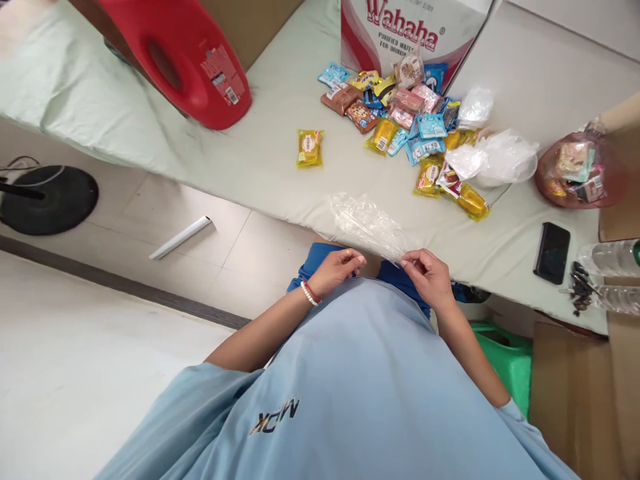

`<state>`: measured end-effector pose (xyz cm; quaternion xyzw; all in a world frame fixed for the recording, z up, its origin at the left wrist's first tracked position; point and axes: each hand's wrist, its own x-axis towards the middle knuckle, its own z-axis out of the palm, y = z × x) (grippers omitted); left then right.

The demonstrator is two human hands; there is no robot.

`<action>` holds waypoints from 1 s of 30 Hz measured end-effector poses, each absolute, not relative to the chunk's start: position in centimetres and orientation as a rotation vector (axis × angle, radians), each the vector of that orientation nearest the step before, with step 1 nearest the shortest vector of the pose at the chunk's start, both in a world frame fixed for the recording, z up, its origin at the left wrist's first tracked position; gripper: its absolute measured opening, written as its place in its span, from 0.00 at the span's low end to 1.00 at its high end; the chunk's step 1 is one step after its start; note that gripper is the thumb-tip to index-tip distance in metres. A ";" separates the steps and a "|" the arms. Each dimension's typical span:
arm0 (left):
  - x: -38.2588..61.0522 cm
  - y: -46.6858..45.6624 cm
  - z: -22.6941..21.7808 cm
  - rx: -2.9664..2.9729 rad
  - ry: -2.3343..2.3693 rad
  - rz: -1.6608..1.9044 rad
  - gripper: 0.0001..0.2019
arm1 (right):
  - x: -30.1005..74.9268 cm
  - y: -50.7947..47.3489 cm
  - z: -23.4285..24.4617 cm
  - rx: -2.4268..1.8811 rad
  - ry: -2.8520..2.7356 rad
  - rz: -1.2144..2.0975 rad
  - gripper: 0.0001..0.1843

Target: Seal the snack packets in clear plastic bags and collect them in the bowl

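A clear plastic bag (pixel 367 223) lies flat and crinkled at the near edge of the cloth-covered table. My right hand (pixel 427 275) pinches its near right corner between thumb and fingers. My left hand (pixel 337 272), with a white bead bracelet (pixel 309 293) at the wrist, is just short of the bag. Its fingers are curled in against the thumb, and nothing shows in them. Beyond the bag, a single yellow-wrapped snack (pixel 310 148) sits apart from a heap of packaged snacks (pixel 400 107) in blue, brown, pink and yellow wrappers.
Crumpled white plastic bags (pixel 505 157) lie beside the heap, before a Wahaha carton (pixel 410 30). Rightward are a reddish bag of snacks (pixel 575 170), a black phone (pixel 552 253), keys (pixel 583 287) and plastic bottles (pixel 613 259). A red jug (pixel 200 67) stands left; a green stool (pixel 505 360) is below.
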<state>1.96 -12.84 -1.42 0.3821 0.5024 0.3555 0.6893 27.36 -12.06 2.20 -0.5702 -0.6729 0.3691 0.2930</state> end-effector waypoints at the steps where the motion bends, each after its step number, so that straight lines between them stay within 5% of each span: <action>1: 2.6 -12.6 -1.0 0.851 1.059 0.752 0.22 | 27.1 -12.1 2.5 -1.531 -1.714 1.050 0.13; 7: 5.1 -11.8 0.7 0.637 0.980 0.753 0.30 | 26.1 -12.6 3.3 -1.496 -1.528 1.248 0.14; 22: 0.8 -8.6 0.4 0.498 0.861 0.983 0.19 | 29.5 -9.1 2.8 -1.416 -0.880 1.385 0.21; 30: -1.5 -9.5 -1.2 1.020 1.439 0.980 0.10 | 34.2 -8.7 2.0 -1.753 -1.577 1.143 0.23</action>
